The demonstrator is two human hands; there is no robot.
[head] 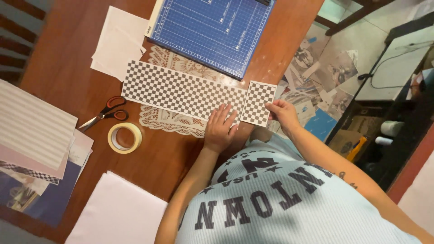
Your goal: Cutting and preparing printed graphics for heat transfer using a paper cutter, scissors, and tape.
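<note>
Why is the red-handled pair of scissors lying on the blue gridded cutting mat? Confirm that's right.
Not right. In the head view, the red-handled pair of scissors lies on the bare brown wooden table, left of the long checkered paper strip, near the round roll of tape; not on the blue gridded cutting mat.

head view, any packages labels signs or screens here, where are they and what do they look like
No screens or signs show.
Blue cutting mat: top centre of the wooden table, rectangular, white grid and small white label marks.
Cardboard box: on the floor at right, brown, partly hidden.
Printed sheets: scattered on the floor by the table's right edge, grey and blue pictures.
Shirt print: dark block letters on pale blue, bottom centre.
</note>
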